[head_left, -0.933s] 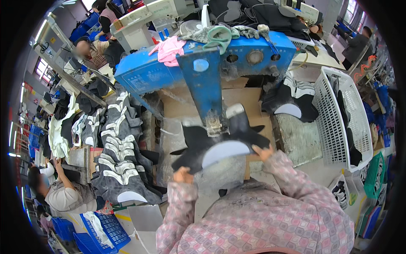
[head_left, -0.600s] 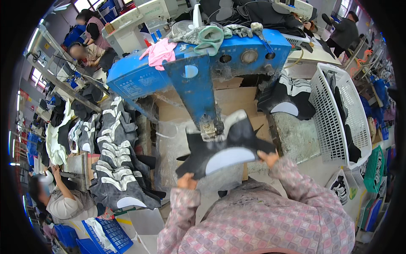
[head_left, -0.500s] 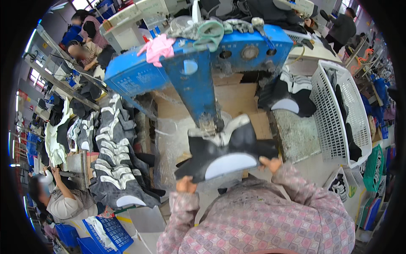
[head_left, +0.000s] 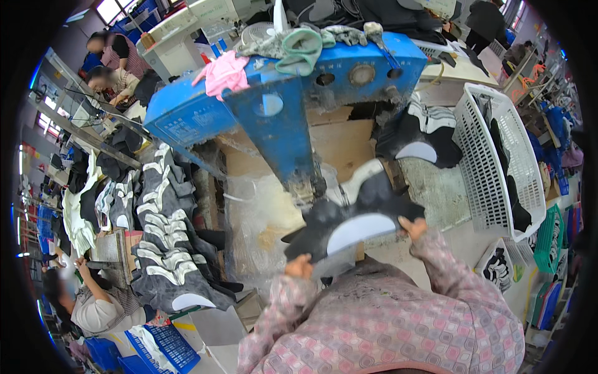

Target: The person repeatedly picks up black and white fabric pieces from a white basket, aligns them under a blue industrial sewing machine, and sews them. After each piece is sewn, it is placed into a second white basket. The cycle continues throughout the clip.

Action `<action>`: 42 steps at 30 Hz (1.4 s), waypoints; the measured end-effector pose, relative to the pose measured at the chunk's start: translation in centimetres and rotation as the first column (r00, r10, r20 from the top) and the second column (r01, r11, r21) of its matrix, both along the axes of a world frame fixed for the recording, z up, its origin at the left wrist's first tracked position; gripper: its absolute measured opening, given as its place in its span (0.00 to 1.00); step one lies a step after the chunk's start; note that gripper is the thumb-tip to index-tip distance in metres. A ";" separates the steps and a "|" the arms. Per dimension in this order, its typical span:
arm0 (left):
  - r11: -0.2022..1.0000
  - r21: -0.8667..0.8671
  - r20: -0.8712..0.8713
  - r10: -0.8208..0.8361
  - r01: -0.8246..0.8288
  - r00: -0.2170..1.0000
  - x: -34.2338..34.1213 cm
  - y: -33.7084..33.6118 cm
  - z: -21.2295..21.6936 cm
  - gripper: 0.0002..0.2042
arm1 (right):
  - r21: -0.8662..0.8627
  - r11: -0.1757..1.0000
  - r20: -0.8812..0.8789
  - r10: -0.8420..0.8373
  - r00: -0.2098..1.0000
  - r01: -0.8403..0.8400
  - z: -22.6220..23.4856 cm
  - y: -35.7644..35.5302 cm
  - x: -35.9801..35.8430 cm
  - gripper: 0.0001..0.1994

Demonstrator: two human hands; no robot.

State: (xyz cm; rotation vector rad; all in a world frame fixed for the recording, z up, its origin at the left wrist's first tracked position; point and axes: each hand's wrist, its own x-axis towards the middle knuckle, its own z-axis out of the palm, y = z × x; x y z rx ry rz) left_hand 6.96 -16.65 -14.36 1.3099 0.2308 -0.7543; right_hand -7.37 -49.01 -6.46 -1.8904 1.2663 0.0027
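My left hand (head_left: 299,267) pinches the near left corner of a flat black piece (head_left: 364,202), perhaps a shoe upper. It has a white half-moon along its near edge and a white collar-like strip on its far side. My right hand (head_left: 413,228) grips the same piece at its near right end, so it stretches between both hands, tilted up to the right. Just beyond it is the worn metal head at the lower end of a blue machine arm (head_left: 274,134). Whether the piece touches that head I cannot tell.
Left, a long overlapping row of similar pieces (head_left: 167,234). Right, more pieces (head_left: 418,137) lie beside a white basket (head_left: 495,168). A pink cloth (head_left: 224,75) and green cloth (head_left: 303,51) lie on the blue machine (head_left: 187,115). A co-worker (head_left: 99,296) sits at the left.
Both hands have shifted right with the black piece, drawing it aside from the machine head. Its right end now sits higher. The view has also shifted slightly.
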 end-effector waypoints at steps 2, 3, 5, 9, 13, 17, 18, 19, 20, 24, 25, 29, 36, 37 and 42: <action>0.831 -0.413 -0.333 0.242 -0.372 0.911 0.6 -1.0 1.0 0.12 | 0.253 0.963 0.422 -0.022 0.906 -0.095 1.2 -0.1 0.4 0.21; 0.870 -0.346 -0.339 0.233 -0.351 0.911 1.3 -1.4 1.8 0.10 | 0.303 0.946 0.482 -0.047 0.875 -0.116 1.8 0.2 0.8 0.21; 0.934 -0.209 -0.349 0.205 -0.290 0.914 3.1 -1.8 3.6 0.07 | 0.400 0.914 0.254 -0.183 0.950 0.069 2.7 0.5 2.5 0.20; 0.894 -0.362 -0.209 0.199 -0.265 0.958 7.8 0.6 5.0 0.10 | 0.056 0.998 0.278 -0.010 0.960 -0.006 1.9 1.4 8.8 0.22; 0.838 -0.259 -0.111 0.468 -0.480 0.877 8.6 4.9 1.3 0.06 | 0.374 0.860 0.523 0.113 0.845 -0.347 -0.5 3.4 11.4 0.20; 0.956 0.291 0.399 -0.098 -0.025 0.912 6.5 4.9 -2.7 0.06 | 0.484 0.872 0.449 -0.184 0.874 -0.065 0.3 1.9 8.3 0.21; 0.955 0.297 0.394 -0.123 0.000 0.911 6.2 4.5 -2.9 0.06 | 0.468 0.876 0.438 -0.115 0.892 -0.117 0.7 1.6 7.9 0.21; 0.945 0.327 0.502 -0.162 -0.013 0.850 6.1 4.3 -2.7 0.06 | 0.427 0.900 0.376 -0.084 0.923 -0.092 0.9 1.4 7.9 0.21; 0.975 0.217 0.406 -0.045 -0.048 0.913 6.2 4.1 -2.0 0.05 | 0.350 0.936 0.262 -0.076 0.962 -0.021 1.0 1.7 8.2 0.21; 0.753 -0.215 0.083 0.649 -0.622 0.756 6.8 6.3 3.4 0.10 | 0.571 0.737 0.512 0.025 0.859 -0.361 -1.0 6.1 11.8 0.19; 0.796 -0.175 0.061 0.597 -0.580 0.800 6.9 7.3 4.8 0.09 | 0.570 0.714 0.588 -0.009 0.809 -0.406 -1.7 7.2 12.2 0.20; 0.780 -0.253 -0.100 0.568 -0.573 0.817 4.9 10.7 7.4 0.07 | 0.591 0.731 0.469 0.031 0.883 -0.340 -3.0 10.3 11.5 0.17; 0.783 -0.108 0.037 0.618 -0.612 0.785 7.9 10.2 5.2 0.07 | 0.482 0.715 0.568 0.186 0.801 -0.507 -1.7 9.2 14.8 0.16; 0.756 -0.129 0.059 0.652 -0.642 0.756 9.0 9.3 4.9 0.06 | 0.464 0.714 0.542 0.239 0.805 -0.525 -1.3 7.9 15.2 0.17; 0.855 -0.403 -0.120 0.304 -0.327 0.945 11.3 2.9 4.3 0.09 | 0.549 0.824 0.154 0.067 0.986 -0.141 2.6 0.8 10.5 0.26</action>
